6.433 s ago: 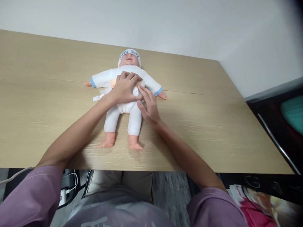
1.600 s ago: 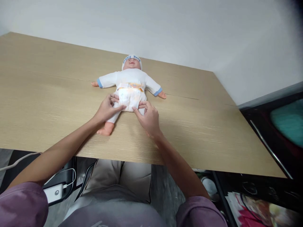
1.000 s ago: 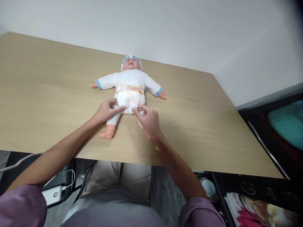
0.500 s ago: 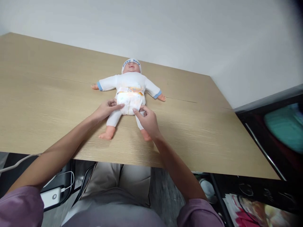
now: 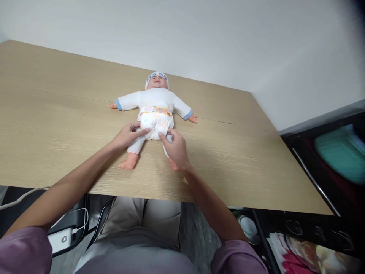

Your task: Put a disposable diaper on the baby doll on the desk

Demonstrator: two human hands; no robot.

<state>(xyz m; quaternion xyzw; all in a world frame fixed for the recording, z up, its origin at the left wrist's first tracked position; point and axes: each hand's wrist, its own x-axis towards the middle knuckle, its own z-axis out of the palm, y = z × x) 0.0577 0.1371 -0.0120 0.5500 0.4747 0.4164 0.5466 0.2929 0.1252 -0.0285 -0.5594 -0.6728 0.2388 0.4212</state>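
A soft baby doll (image 5: 155, 99) in a white suit with blue cuffs and a white cap with blue lettering lies on its back on the pale wood-grain worktop (image 5: 57, 114). Its head points away from the person and its arms are spread. Around its hips sits a white disposable diaper (image 5: 156, 123) with an orange-patterned waistband.

The left hand (image 5: 125, 135) rests beside the doll's thigh. Its forefinger lies along the diaper's lower edge with the thumb just above, but a grip on the cloth cannot be told. The right hand (image 5: 175, 146) covers the doll's other leg, its thumb and forefinger pinched together on the opposite leg edge of the diaper. Both hands lie just below the diaper, on the near side.
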